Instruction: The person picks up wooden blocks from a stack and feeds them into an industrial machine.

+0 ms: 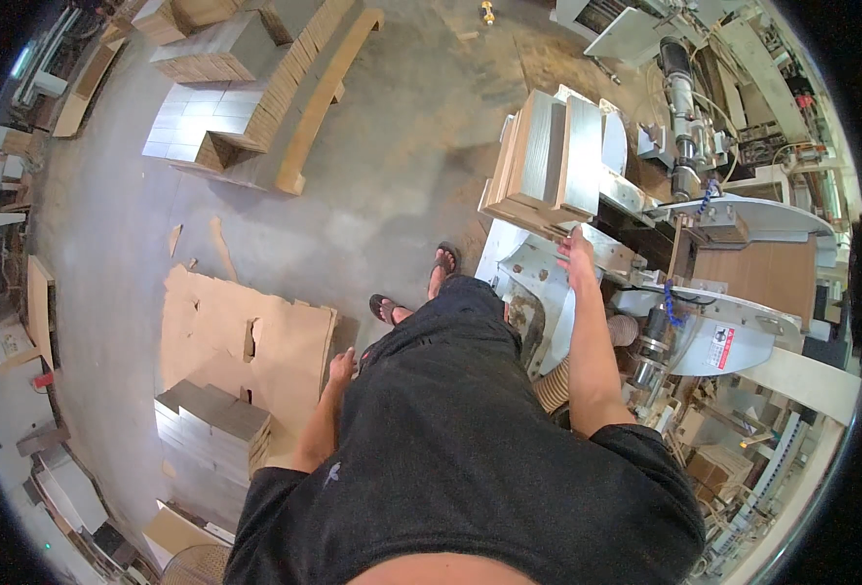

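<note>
Head view looks down on a person in a black shirt, seen from above the chest. Beside the left thigh hangs the left hand, its fingers a little curled; it is small and partly turned away, so I cannot tell whether its grip has hold of something. On the other side, the right hand is stretched forward with its grip loosely open, the fingers apart and around nothing that I can see. It is just at the near end of a stack of boards, but whether the fingertips touch the wood, I cannot tell. This stack sits, somewhat tilted to my eye, upon the white machine, beyond the right hand. Below the right forearm a ribbed hose bends near the machine. The feet wear dark sandals on the grey floor. To the left, a torn cardboard sheet lies flat, and a low pile of grey boards stands at its near edge. Farther away, a larger pile of panels rests beside a long wooden beam.
</note>
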